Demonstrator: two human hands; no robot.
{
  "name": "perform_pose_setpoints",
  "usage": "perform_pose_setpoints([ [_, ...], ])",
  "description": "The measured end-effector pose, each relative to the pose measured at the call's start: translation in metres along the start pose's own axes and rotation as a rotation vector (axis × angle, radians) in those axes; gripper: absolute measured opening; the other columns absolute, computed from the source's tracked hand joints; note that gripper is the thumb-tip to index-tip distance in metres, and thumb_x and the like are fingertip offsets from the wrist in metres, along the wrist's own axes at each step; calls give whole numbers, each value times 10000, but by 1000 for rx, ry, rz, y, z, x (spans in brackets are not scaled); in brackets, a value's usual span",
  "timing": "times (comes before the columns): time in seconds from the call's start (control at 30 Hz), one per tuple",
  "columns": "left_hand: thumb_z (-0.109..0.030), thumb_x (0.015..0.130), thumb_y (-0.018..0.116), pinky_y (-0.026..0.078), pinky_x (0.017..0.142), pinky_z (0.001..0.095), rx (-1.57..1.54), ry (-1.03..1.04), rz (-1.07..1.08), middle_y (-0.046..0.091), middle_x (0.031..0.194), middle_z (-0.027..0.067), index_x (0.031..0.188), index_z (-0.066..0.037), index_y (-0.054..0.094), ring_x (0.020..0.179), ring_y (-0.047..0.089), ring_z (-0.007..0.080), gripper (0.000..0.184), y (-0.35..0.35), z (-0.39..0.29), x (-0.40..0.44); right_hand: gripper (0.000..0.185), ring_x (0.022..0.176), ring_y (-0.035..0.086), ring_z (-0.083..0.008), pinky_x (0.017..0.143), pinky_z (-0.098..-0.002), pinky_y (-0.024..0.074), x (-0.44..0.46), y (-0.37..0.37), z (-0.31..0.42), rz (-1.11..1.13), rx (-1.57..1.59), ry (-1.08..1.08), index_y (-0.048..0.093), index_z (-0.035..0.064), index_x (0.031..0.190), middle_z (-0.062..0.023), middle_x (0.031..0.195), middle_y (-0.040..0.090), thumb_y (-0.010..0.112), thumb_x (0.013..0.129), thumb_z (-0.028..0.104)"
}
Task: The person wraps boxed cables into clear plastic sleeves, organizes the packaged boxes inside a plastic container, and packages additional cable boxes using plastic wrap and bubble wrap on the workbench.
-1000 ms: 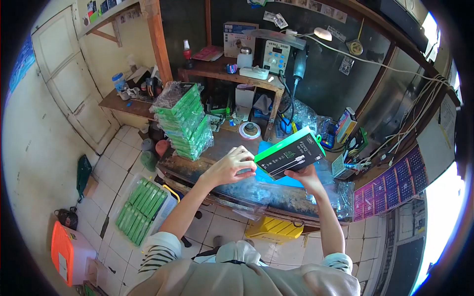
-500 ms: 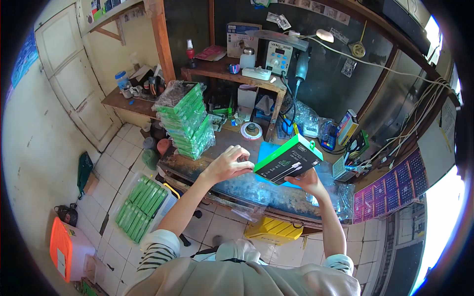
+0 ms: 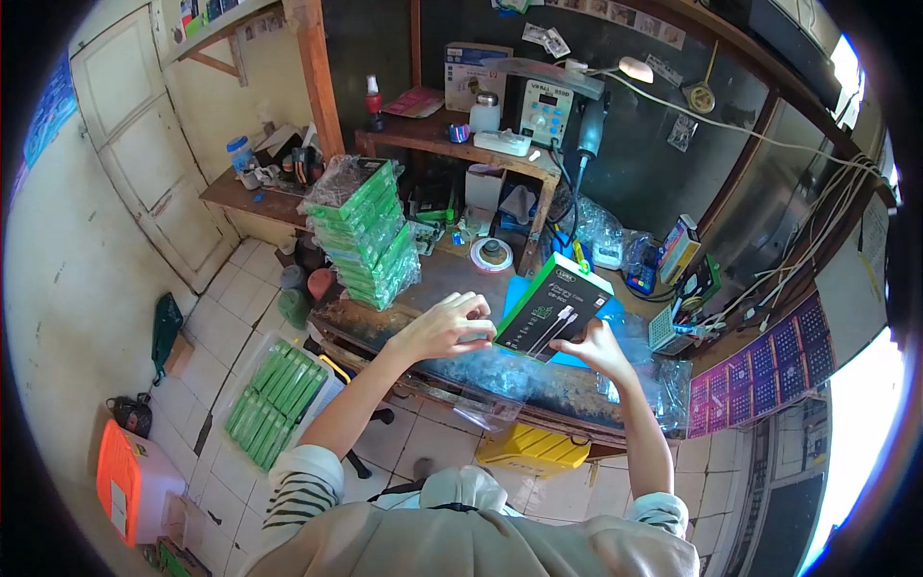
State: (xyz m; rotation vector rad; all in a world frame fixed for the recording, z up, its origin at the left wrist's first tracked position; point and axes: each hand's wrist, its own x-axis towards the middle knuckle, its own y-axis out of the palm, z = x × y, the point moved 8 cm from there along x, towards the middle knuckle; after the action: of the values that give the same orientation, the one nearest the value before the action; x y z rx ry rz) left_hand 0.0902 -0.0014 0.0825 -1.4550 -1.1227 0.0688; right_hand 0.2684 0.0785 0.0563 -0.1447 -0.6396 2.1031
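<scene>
A black and green charging cable box [image 3: 553,310] is held tilted over the workbench, its printed front facing me. My right hand [image 3: 601,351] grips it at the lower right, with the thumb on the front and the other fingers partly hidden. Close to the box's lower left edge is my left hand [image 3: 444,327], its fingers curled and pinched together. Whatever those fingers hold, if anything, is too small to make out. Under the box lies a blue mat [image 3: 519,290] on the bench top.
Plastic-wrapped green boxes [image 3: 361,236] stand in a tall stack on the bench's left. A clear bin [image 3: 236,404] of similar boxes sits on the floor. Clear plastic bags [image 3: 668,389] lie at the right; a round spool [image 3: 491,254] sits behind the box.
The box has tipped so that its front turns more toward me and its top stands higher. My right thumb has shifted on the front. My left hand stays near the left edge, fingers slightly more curled.
</scene>
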Motion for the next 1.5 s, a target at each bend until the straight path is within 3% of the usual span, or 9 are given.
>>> perform_pose_setpoints([
  [0.23,-172,712,667,395,671,317,-213,-90,31,443,817,51,758,-98,556,783,484,210,141,7,5,-6,452,714,616,-166,646,-287,496,-1,10,-2,104,-55,106,522,-37,992,-133,858,630,712,648,186],
  [0.4,-135,717,656,406,657,339,-203,-84,-121,439,811,56,787,-90,533,754,489,227,149,-3,8,-1,361,773,630,-186,709,-317,504,-1,17,26,99,-84,-116,533,-24,992,-117,854,640,696,683,68],
  [0.47,-134,715,674,430,724,331,-242,-120,-122,474,903,66,930,-103,506,833,513,224,274,16,18,-7,355,782,629,-183,722,-317,502,2,16,25,114,-110,-85,534,-29,992,-118,869,640,696,691,67],
  [0.53,-164,721,684,427,835,322,-721,-198,-434,485,1061,81,1103,-101,417,959,515,216,470,21,30,-14,364,792,628,-189,741,-317,500,4,7,26,11,-36,-82,534,-33,993,-126,882,637,701,684,61],
  [0.67,-176,698,709,433,868,339,-630,-352,-326,455,1198,121,1255,-92,306,1010,535,197,693,30,28,-6,393,814,625,-200,750,-320,499,7,11,15,4,-56,-52,530,-42,987,-135,884,634,720,668,86],
  [0.93,2,680,695,465,802,296,-895,-489,-525,549,979,81,1279,-105,251,918,551,156,753,40,49,-2,851,902,576,-218,767,-337,483,0,13,24,-126,118,-120,171,44,1302,-177,1024,558,723,655,63],
  [1.2,-15,650,715,481,751,334,-491,-349,-248,581,979,137,1354,-171,96,860,589,225,950,3,22,23,1012,932,564,-214,791,-326,461,0,8,24,-147,4,-210,11,82,1356,-158,1074,548,728,643,29],
  [1.33,-54,624,742,493,689,344,-383,-441,-22,568,1012,180,1369,-193,1,772,609,244,1060,1,21,28,1078,827,558,-221,760,-324,458,1,6,37,-156,-13,-298,-46,111,1372,-120,927,551,713,618,-19],
  [1.5,-76,629,739,503,694,339,-342,-332,-33,565,1067,123,1322,-160,197,797,615,249,884,-9,14,32,896,795,577,-191,734,-313,471,1,7,44,-151,-27,-279,209,116,1351,-125,986,542,717,622,0],
])
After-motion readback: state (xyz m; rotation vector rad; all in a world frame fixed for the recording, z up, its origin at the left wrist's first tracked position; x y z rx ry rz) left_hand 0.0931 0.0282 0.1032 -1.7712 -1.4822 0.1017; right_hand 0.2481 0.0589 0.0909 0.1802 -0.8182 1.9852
